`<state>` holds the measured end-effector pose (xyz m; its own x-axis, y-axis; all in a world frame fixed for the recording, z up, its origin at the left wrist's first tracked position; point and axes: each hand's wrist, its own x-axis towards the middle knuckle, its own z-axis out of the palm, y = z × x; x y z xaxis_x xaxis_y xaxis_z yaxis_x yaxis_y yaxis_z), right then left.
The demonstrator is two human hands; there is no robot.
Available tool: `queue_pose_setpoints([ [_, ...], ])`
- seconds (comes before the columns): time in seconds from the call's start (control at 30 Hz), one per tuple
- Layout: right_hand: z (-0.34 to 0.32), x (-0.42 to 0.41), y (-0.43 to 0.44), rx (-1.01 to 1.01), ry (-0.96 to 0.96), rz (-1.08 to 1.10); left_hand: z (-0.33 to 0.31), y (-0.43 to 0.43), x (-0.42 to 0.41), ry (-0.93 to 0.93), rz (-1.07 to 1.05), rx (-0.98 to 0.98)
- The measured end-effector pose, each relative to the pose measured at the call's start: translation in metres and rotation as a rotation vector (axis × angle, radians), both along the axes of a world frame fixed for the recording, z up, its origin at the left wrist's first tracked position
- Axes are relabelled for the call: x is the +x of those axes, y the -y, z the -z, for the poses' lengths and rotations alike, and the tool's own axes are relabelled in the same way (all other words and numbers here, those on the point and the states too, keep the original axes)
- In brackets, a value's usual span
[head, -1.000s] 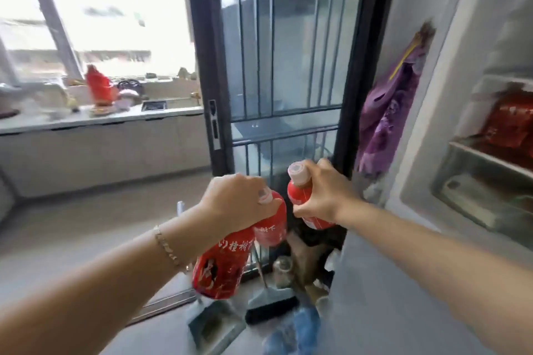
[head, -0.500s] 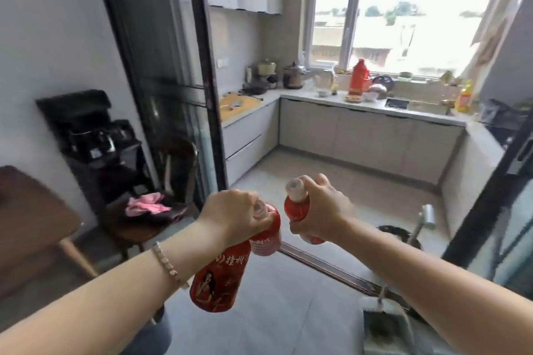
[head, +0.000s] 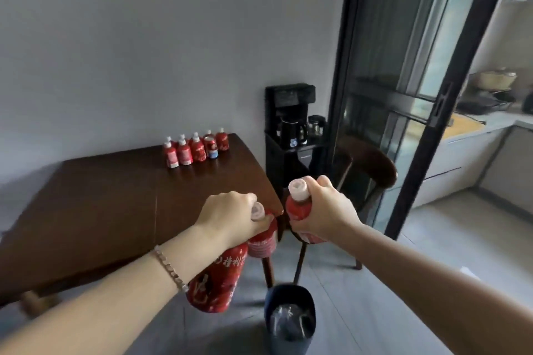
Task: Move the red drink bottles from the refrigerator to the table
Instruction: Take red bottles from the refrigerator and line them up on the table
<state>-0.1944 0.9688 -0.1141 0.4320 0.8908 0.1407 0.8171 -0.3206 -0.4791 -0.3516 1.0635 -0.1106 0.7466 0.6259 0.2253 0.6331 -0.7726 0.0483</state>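
Note:
My left hand [head: 230, 217] grips two red drink bottles at once: a large one [head: 217, 282] hanging down under my wrist and a small one [head: 264, 235] with a pale cap. In my right hand [head: 323, 210] is another small red bottle [head: 298, 206], held upright by its body. Both hands hover just off the near right corner of the dark wooden table [head: 115, 199]. Several red drink bottles [head: 194, 148] stand in a cluster at the table's far edge by the wall.
A black drinks stand with a kettle [head: 291, 135] sits right of the table. A dark wooden chair [head: 366, 170] stands beside it. A dark blue bin [head: 290, 320] is on the floor below my hands. A black-framed glass sliding door [head: 418, 95] leads to the kitchen.
The view has swung left from the kitchen doorway to the table. Both hands keep their hold on the bottles, and the table with its bottles has come into view.

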Motion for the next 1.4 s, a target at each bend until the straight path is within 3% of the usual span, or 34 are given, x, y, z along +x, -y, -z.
queue_pose_setpoints([
  [0.27,0.017,-0.002,-0.203,-0.047,0.063,-0.24,0.01,-0.158,-0.024,-0.015,-0.316,-0.031],
  [0.6,0.052,-0.004,-0.428,-0.093,0.054,-0.339,0.044,-0.352,-0.039,-0.026,-0.477,-0.077],
  [1.0,0.143,0.006,-0.624,-0.272,-0.046,-0.106,0.122,-0.586,-0.021,-0.135,-0.252,-0.18],
  [1.23,0.196,0.051,-0.686,-0.372,-0.178,0.06,0.168,-0.66,0.008,-0.144,-0.202,-0.256],
  [1.4,0.228,0.098,-0.751,-0.285,-0.291,0.21,0.191,-0.698,0.031,-0.074,-0.238,-0.261],
])
